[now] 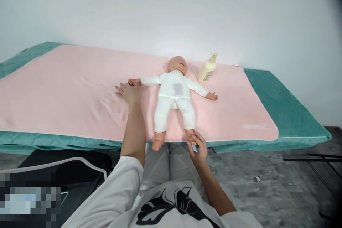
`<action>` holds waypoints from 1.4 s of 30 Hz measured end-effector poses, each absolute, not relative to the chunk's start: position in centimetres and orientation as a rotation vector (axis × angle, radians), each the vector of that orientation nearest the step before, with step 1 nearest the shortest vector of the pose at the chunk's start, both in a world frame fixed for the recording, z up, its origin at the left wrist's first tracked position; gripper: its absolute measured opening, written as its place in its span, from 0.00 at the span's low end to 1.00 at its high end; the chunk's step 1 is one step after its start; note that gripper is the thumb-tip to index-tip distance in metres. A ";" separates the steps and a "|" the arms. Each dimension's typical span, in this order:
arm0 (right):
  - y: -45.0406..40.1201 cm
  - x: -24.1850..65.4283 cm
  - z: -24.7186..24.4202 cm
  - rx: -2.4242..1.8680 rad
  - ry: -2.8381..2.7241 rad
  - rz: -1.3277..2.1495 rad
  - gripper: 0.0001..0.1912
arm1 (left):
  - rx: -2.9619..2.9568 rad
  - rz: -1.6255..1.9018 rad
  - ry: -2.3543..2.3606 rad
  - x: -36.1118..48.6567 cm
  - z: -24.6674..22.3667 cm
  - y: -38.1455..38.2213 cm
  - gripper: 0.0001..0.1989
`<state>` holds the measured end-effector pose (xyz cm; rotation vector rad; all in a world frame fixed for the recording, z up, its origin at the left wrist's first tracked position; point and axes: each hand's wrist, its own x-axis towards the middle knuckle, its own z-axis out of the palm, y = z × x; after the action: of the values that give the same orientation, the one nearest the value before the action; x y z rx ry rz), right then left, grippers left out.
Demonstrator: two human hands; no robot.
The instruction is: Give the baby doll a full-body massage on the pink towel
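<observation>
A baby doll (175, 85) with a white cloth body lies on its back on a pink mat (80, 96), arms spread and legs toward me. My left hand (129, 92) rests on the mat beside the doll's hand at the left, fingers spread, the thumb side touching it. My right hand (198, 146) is at the doll's foot on the right, at the mat's near edge, with thumb and fingers around the foot. A cream pump bottle (207, 69) stands on the mat to the right of the doll's head.
The mat lies over a teal cover (283, 103) on a long table against a pale wall. Below at the left is a black object (80, 171) with a light hose or handle. Black metal legs (315, 160) and a small scrap (257, 179) show on the grey floor at right.
</observation>
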<state>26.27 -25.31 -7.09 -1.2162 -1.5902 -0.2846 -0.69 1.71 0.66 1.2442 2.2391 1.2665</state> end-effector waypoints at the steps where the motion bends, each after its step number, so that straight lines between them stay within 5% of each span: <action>1: -25.2 26.3 -6.8 -1.205 -1.580 -0.282 0.22 | 1.247 1.356 2.174 -0.6 0.7 1.8 0.24; 10: -21.8 25.8 -3.1 -1.175 -1.423 -0.093 0.32 | 1.541 1.897 1.550 2.8 1.5 0.5 0.23; 21: -14.8 25.5 0.3 -1.151 -1.423 -0.168 0.26 | 2.281 1.440 1.114 5.1 1.7 0.3 0.12; 42: -18.7 26.0 -0.8 -1.123 -1.448 -0.079 0.31 | 1.720 1.904 1.249 3.0 1.3 0.2 0.21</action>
<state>26.03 -18.67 -0.84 -1.1227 -1.4485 -0.0789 3.01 0.20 1.33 1.7195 1.2486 1.9037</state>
